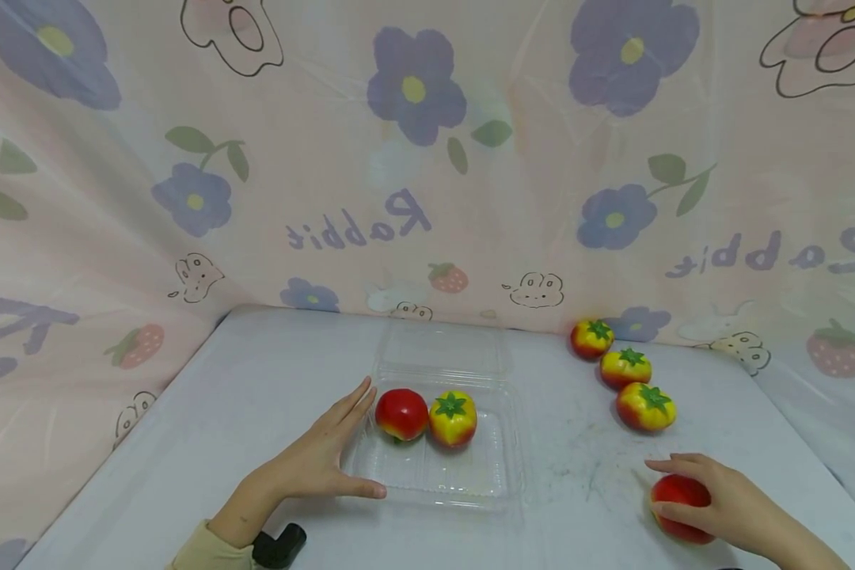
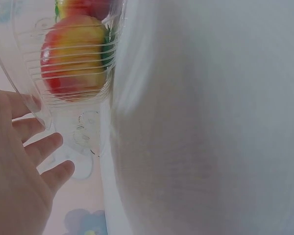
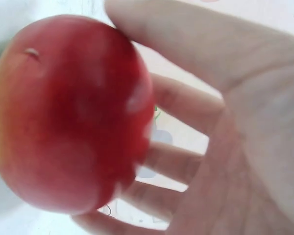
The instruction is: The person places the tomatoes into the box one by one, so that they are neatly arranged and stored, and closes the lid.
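At left, a bare left hand, thumb and fingers spread wide, stands at the near-left side of one clear plastic hinged container, lid back, on a white worktop. Inside, two of six glossy, round fruits sit side by side: a red one and a yellow-and-red one with a green star-shaped leaf. Farther right, three yellow-and-red, green-leaved fruits line up diagonally. At far right, the right hand grips the sixth, a red fruit; whether it is lifted cannot be told. Only the left wrist view reveals the container's ribbed wall clearly; only the right wrist view, a small nick on the gripped fruit's skin.
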`<state>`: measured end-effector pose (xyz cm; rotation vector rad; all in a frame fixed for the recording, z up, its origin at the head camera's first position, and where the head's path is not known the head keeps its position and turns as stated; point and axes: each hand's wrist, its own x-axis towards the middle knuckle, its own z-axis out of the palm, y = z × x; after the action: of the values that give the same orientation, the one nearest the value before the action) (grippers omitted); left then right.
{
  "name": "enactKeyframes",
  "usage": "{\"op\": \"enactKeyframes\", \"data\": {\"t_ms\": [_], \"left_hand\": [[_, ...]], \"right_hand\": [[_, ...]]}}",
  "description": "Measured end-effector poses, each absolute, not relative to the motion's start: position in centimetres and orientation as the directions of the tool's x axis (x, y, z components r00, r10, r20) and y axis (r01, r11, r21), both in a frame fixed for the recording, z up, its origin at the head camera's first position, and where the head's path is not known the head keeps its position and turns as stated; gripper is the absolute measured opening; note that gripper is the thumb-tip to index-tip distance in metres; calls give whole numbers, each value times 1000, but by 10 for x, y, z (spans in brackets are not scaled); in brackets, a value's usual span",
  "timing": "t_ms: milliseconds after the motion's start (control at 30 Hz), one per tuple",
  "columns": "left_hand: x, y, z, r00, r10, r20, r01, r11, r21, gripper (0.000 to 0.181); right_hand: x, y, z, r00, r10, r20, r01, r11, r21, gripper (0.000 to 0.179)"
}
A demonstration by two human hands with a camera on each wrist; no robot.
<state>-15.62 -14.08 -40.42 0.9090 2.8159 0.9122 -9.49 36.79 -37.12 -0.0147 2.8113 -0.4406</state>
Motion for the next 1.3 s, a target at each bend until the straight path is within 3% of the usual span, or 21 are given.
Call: {"op": "enactKeyframes", "data": {"t_ms": [600,1300], "left_hand": [[-157,-141,-404,-827,548,129,520,657,546,120],[-157,-140,-403,-832,544,109,505,662,554,120]], "right_hand": [[-93,363,-365,-954,-84,-287,12,948,-317,63],[-95,343,-366,-993,-120,-4,-108,905,-410,65]]}}
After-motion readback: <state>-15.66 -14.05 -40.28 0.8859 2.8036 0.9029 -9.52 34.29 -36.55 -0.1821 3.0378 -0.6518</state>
